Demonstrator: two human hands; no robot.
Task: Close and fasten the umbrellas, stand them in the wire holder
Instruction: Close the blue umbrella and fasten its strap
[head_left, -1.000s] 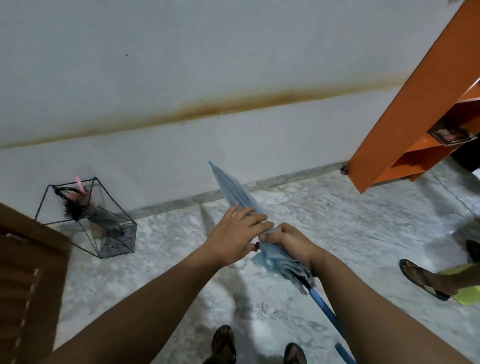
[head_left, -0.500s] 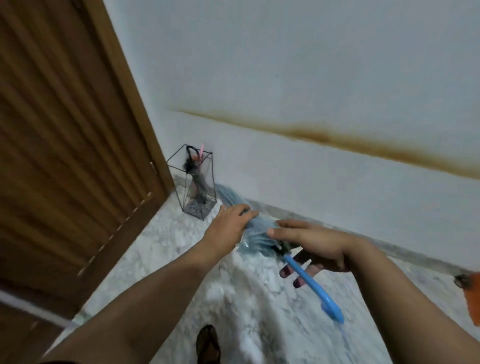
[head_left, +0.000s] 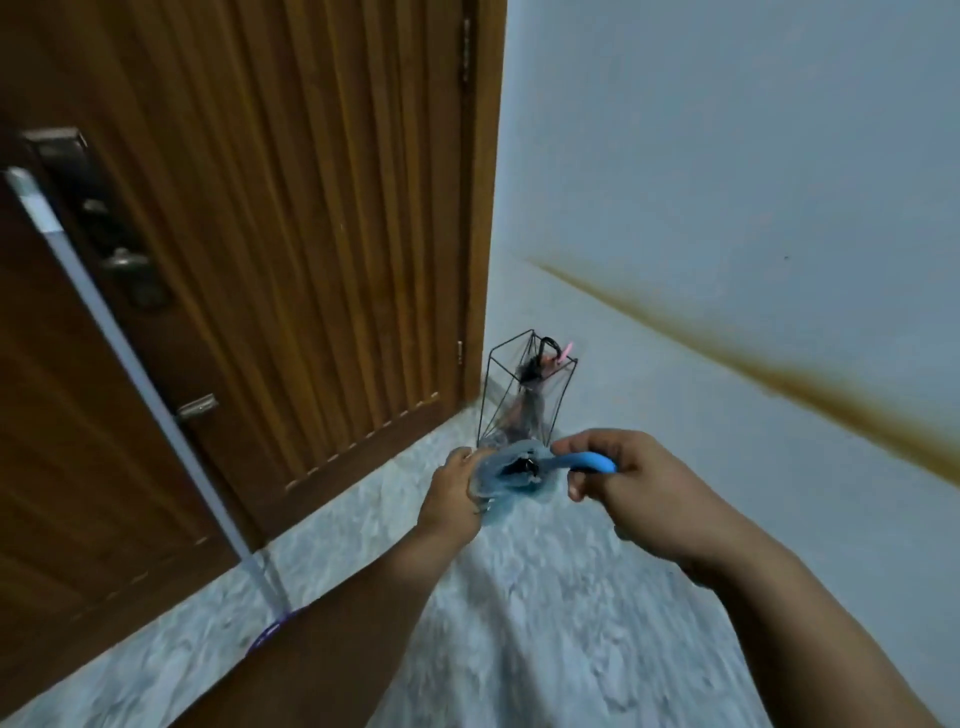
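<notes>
I hold a closed light-blue umbrella (head_left: 511, 480) end-on, its folded canopy pointing away from me toward the wire holder. My left hand (head_left: 453, 493) grips the bunched canopy. My right hand (head_left: 618, 475) is closed around its curved blue handle (head_left: 584, 461). The black wire holder (head_left: 501, 384) stands on the floor in the corner between the door and the wall, just beyond my hands. A dark folded umbrella with a pink handle (head_left: 535, 382) stands inside it.
A brown wooden door (head_left: 311, 218) fills the left side, with its lock plate (head_left: 111, 244) near the edge. A white wall with a brown stain band (head_left: 779, 379) runs along the right. The floor is pale marble (head_left: 519, 613).
The view has swung left toward the door and the holder is now closer. My right hand has shifted from the canopy's end to the handle, and the umbrella now points at the holder.
</notes>
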